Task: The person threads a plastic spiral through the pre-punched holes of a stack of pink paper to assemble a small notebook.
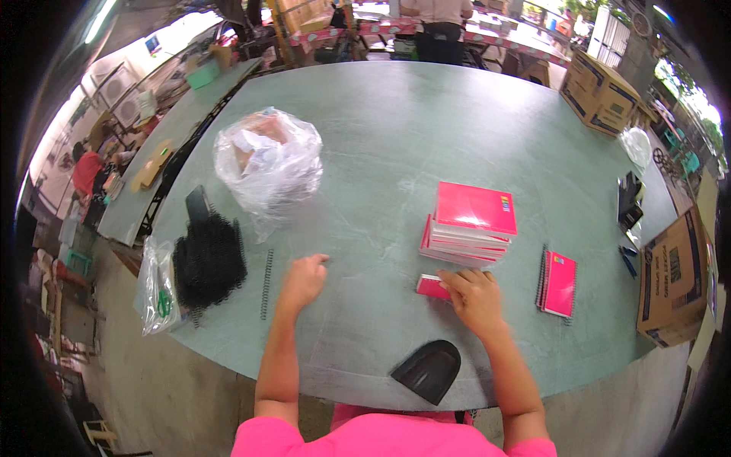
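Note:
My right hand (474,298) pinches a small pink notebook (432,287) at its right end, just in front of a stack of pink notebooks (476,209). To the left, my left hand (304,282) hovers over or rests on the table with its fingers curled together and pointing right; whatever they may hold is too small to make out. Beside that hand lies a single black spiral coil (266,284). Farther left is a heap of black spiral coils (209,255). A pink notebook with a black spiral (560,283) lies right of my right hand.
A black curved holder (430,371) sits near the table's front edge. A clear plastic bag (270,164) stands behind my left hand, and another bag (158,289) lies at the left edge. Cardboard boxes (670,282) and a black tool (630,199) occupy the right side.

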Motion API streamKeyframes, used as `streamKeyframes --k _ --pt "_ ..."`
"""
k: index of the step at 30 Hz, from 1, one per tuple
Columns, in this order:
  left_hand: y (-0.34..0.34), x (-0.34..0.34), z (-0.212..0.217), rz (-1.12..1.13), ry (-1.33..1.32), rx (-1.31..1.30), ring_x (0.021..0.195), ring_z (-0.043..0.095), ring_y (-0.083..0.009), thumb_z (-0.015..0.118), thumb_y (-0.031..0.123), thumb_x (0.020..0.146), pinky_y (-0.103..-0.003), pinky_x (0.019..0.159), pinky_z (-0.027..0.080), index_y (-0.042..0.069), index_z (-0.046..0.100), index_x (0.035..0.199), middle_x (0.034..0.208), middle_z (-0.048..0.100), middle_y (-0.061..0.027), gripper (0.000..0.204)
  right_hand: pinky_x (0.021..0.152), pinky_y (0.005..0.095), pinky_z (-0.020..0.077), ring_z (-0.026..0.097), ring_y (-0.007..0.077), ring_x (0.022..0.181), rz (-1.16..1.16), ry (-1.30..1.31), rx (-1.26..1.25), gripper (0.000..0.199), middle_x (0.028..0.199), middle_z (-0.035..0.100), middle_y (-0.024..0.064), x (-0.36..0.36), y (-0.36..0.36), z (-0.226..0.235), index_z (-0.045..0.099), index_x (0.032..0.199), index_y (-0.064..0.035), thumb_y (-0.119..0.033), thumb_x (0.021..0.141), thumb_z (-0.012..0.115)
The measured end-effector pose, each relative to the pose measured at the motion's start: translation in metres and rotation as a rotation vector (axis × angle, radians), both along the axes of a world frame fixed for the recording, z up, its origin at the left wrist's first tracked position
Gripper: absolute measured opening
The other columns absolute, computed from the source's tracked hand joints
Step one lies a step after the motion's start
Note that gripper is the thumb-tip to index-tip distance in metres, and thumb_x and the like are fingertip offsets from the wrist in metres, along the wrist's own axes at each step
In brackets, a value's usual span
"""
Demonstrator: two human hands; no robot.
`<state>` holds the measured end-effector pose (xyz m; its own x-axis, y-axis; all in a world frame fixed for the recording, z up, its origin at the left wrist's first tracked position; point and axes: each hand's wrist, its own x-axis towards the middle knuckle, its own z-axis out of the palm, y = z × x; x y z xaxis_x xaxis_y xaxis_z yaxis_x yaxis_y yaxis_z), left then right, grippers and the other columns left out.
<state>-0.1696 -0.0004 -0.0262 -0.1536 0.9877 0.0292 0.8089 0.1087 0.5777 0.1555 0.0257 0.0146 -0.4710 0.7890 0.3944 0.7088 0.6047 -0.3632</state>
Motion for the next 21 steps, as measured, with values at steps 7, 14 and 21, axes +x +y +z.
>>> streamKeyframes --k 7,14,21 --pt "0.027 0.102 0.038 -0.411 -0.877 -0.130 0.071 0.051 -0.0071 0.056 0.019 0.087 -0.022 0.066 0.042 0.003 0.060 0.106 0.077 0.057 0.0004 0.025 0.061 0.0347 0.0387 0.056 0.0210 0.069 -0.083 0.135 0.087 0.020 0.070 0.059 0.0030 -0.011 -0.004 -0.011 0.063 0.089 -0.0105 -0.004 0.070 0.061" --pt "0.031 0.115 0.048 -0.683 -0.345 -0.312 0.072 0.053 -0.0089 0.059 0.011 0.083 -0.026 0.066 0.044 0.004 0.057 0.111 0.080 0.060 -0.0015 0.029 0.059 0.0353 0.0389 0.056 0.0219 0.065 -0.147 0.144 0.088 0.021 0.070 0.060 0.0031 -0.001 -0.006 -0.013 0.063 0.088 -0.0109 -0.004 0.069 0.060" --pt "0.034 0.115 0.026 -0.524 -0.923 -0.266 0.074 0.055 -0.0082 0.064 0.011 0.081 -0.023 0.067 0.045 0.002 0.057 0.108 0.082 0.062 -0.0033 0.029 0.058 0.0332 0.0390 0.057 0.0201 0.064 -0.091 0.125 0.122 0.027 0.071 0.059 0.0027 0.000 -0.006 -0.016 0.062 0.090 -0.0104 -0.004 0.064 0.059"
